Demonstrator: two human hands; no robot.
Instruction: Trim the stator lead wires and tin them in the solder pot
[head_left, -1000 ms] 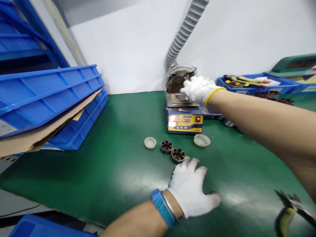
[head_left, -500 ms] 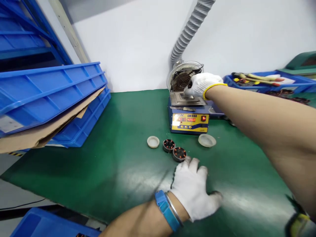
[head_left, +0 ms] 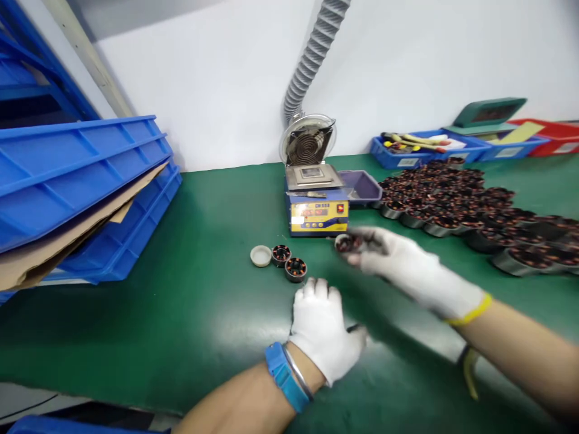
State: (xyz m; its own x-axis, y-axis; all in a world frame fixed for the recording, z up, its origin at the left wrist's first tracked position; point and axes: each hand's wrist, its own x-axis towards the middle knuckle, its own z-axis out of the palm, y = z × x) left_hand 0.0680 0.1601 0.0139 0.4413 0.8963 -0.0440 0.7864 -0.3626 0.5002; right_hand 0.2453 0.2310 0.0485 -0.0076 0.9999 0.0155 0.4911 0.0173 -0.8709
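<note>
My right hand (head_left: 398, 259), in a white glove with a yellow cuff, pinches a motor stator (head_left: 346, 243) with dark copper windings. It holds it low in front of the soldering pot's right corner; a pale rim shows beside the stator, blurred by motion. My left hand (head_left: 323, 328), also gloved, rests on the green table with fingers stretched out. Just beyond its fingertips stand two more stators (head_left: 295, 269), side by side. Left of them sits a small white round dish (head_left: 261, 256). The blue and yellow soldering pot (head_left: 319, 217) stands behind, with a metal top plate.
Many stators (head_left: 438, 199) cover the table at right. A purple tray (head_left: 362, 185) adjoins the heater unit. Blue bins (head_left: 402, 160) with tools and a red bin (head_left: 558, 129) line the back. Blue crates (head_left: 81, 175) with cardboard stand left. A grey duct (head_left: 312, 54) hangs above.
My right hand has left the top of the soldering pot and come down to the right, now with a stator in it. My left hand stays near the two stators. The view has swung right.
</note>
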